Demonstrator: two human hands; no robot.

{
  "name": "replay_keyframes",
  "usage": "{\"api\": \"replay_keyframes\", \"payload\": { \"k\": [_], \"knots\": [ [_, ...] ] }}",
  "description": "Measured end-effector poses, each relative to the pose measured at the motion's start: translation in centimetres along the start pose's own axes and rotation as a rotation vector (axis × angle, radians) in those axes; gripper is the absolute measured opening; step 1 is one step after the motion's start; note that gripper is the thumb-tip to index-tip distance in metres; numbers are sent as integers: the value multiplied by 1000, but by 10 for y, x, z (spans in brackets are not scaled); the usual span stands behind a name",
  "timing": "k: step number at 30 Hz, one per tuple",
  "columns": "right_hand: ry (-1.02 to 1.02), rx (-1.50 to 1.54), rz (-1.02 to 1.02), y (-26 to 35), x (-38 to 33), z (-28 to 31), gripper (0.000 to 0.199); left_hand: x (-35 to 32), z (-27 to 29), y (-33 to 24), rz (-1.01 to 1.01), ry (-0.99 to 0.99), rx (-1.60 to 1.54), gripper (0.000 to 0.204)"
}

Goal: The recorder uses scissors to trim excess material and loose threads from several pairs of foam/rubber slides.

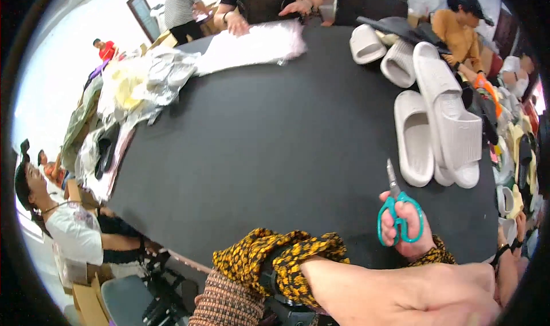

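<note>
The grip of the right hand (409, 218) is clamped on the teal-handled metal scissors (394, 186), their tip over the matt black surface (258, 142) just beside the light grey ribbed slippers (418, 174); a rightward swing could scratch the nearest one. The left hand (429, 289) crosses in front, its fingers too unclear to tell their state, and a bump could jolt the blades.

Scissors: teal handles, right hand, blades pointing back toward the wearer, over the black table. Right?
Wrong on the blade direction only. The head view shows the scissors with blades pointing away from the wearer, toward the table's far side. The rest holds: teal handles, right hand, over the black table.
</note>
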State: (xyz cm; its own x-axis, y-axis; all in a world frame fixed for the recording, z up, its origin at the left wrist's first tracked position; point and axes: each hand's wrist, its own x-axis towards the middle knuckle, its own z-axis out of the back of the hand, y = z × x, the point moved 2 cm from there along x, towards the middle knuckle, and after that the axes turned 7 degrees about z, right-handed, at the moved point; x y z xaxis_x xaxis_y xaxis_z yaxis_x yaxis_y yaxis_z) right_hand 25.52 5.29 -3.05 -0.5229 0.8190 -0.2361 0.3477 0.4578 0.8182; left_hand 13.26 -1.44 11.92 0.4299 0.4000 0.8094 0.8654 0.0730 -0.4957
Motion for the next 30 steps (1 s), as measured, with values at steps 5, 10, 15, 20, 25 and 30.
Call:
{"api": "replay_keyframes", "payload": {
  "k": [5, 10, 15, 20, 25, 30],
  "knots": [
    [39, 50, -46, -3, -4, -1, 43, -9, 7, 1, 342, -99, 53, 31],
    [3, -86, -67, -2, -3, 1, 42, -16, 9, -7, 448, -219, 9, 17],
    [-130, -49, -88, 1, -3, -11, 40, -27, 4, 0, 268, -274, -22, 22],
    [71, -1, 15, -2, 12, -4, 45, -50, -9, 29, 59, -278, -413, 22],
    [10, -12, 29, -4, 12, 7, 45, -66, -99, 90, -148, -174, -705, 22],
    [46, 7, 7, -3, 8, 12, 44, -32, -202, 132, -313, -100, -935, 22]
  ]
}}
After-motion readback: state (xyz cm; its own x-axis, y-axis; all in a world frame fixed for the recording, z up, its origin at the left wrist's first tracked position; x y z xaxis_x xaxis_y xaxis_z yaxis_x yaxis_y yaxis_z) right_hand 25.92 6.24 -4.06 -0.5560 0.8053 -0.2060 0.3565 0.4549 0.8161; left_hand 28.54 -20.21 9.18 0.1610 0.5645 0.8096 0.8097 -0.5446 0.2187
